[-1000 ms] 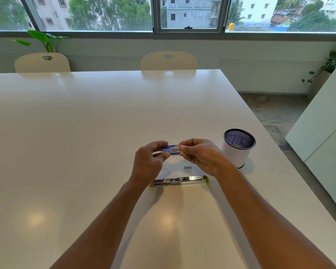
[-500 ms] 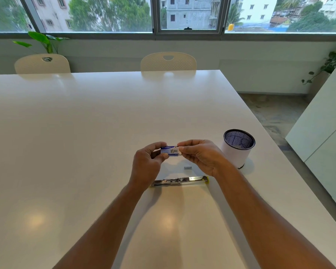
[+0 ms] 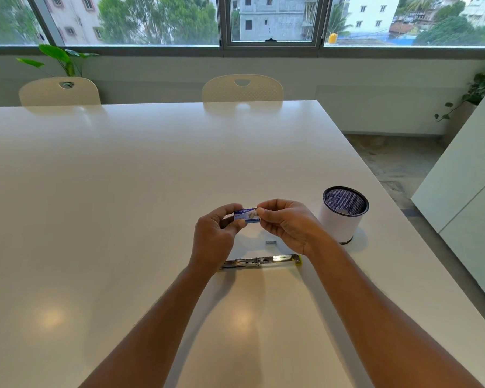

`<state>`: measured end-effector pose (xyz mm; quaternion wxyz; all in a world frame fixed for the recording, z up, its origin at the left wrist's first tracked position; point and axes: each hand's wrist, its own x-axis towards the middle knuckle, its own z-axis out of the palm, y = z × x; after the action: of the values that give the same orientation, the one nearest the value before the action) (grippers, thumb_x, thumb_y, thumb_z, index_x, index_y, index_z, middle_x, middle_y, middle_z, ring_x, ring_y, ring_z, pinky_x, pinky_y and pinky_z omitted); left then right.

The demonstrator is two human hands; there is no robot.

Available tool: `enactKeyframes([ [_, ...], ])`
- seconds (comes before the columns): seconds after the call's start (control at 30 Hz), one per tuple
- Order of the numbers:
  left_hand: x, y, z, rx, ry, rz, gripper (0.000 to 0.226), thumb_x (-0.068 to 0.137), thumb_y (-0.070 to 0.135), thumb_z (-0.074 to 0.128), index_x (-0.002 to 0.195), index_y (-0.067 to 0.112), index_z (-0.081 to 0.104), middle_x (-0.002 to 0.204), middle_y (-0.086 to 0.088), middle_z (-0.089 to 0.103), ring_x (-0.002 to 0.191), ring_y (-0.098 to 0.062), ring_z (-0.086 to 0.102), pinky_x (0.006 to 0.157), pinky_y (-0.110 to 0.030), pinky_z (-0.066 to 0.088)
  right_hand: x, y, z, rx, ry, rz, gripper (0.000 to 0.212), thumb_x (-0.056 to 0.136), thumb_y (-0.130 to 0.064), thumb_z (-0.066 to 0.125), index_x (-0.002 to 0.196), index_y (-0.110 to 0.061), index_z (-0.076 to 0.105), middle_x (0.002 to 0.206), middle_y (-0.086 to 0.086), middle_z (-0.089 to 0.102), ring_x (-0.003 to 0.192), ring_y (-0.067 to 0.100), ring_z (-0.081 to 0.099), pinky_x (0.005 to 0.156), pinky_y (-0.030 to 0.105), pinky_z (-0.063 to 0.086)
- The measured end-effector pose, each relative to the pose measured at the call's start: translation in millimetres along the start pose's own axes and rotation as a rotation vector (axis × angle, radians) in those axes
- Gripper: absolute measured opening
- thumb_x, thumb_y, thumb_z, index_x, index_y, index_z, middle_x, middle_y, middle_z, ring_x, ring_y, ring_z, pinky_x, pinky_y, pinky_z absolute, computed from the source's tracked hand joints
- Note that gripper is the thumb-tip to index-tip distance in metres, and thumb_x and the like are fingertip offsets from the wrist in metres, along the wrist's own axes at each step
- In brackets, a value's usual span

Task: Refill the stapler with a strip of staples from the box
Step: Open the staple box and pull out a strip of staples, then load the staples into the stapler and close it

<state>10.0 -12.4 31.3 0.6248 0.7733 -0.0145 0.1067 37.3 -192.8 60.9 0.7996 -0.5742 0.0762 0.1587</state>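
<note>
A small blue and white staple box (image 3: 247, 215) is held above the table between both hands. My left hand (image 3: 216, 236) pinches its left end with thumb and fingers. My right hand (image 3: 289, 225) pinches its right end. Below the hands, the stapler (image 3: 261, 261) lies swung flat open on the white table (image 3: 123, 191), metal channel up, with a yellow tip at its right end. A short silver strip of staples (image 3: 271, 242) rests on the table between the box and the stapler.
A white cup with a dark mesh rim (image 3: 343, 217) stands to the right of my right hand, near the table's right edge. Two cream chairs (image 3: 242, 88) are at the far side. A white cabinet (image 3: 465, 191) stands beyond the right edge.
Both hands with the box have shifted very slightly; the grip on the box looks the same. The stapler and the loose strip have not moved.
</note>
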Motion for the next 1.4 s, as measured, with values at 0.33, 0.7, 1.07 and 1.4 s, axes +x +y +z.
enactKeyframes([
  [0.33, 3, -5, 1, 0.075, 0.044, 0.02, 0.027, 0.091, 0.002, 0.073, 0.117, 0.011, 0.075, 0.104, -0.005, 0.08, 0.095, -0.012, 0.077, 0.087, -0.03, 0.061, 1, 10, 0, -0.03, 0.045, -0.055, 0.01, 0.088, -0.003, 0.073, 0.097, 0.001, 0.074, 0.098, 0.02, 0.075, 0.085, 0.021, 0.073, 0.079, 0.026, 0.061],
  [0.7, 11, -7, 3, 0.25, -0.012, 0.067, 0.032, 0.093, 0.001, 0.07, 0.124, 0.007, 0.07, 0.12, -0.006, 0.072, 0.105, -0.016, 0.072, 0.085, -0.01, 0.054, 5, 17, 7, -0.81, 0.125, -0.426, 0.033, 0.085, -0.009, 0.077, 0.117, -0.016, 0.073, 0.105, 0.0, 0.073, 0.089, 0.015, 0.07, 0.077, 0.02, 0.056],
  [1.07, 28, -18, 6, 0.634, -0.201, 0.141, 0.034, 0.088, -0.001, 0.067, 0.121, 0.005, 0.073, 0.118, -0.014, 0.075, 0.111, -0.029, 0.062, 0.092, -0.027, 0.04, 21, 26, 3, -1.251, 0.147, -0.452, 0.029, 0.09, -0.009, 0.064, 0.118, -0.012, 0.072, 0.112, 0.008, 0.072, 0.1, 0.021, 0.063, 0.086, 0.031, 0.051],
  [1.4, 23, -15, -1, 0.548, -0.177, 0.098, 0.031, 0.094, 0.001, 0.062, 0.124, 0.003, 0.07, 0.118, -0.015, 0.073, 0.097, -0.021, 0.065, 0.085, -0.025, 0.048, 12, 21, 5, -1.242, 0.125, -0.424, 0.037, 0.094, -0.01, 0.064, 0.131, -0.013, 0.065, 0.126, 0.008, 0.066, 0.113, 0.021, 0.061, 0.096, 0.038, 0.055],
])
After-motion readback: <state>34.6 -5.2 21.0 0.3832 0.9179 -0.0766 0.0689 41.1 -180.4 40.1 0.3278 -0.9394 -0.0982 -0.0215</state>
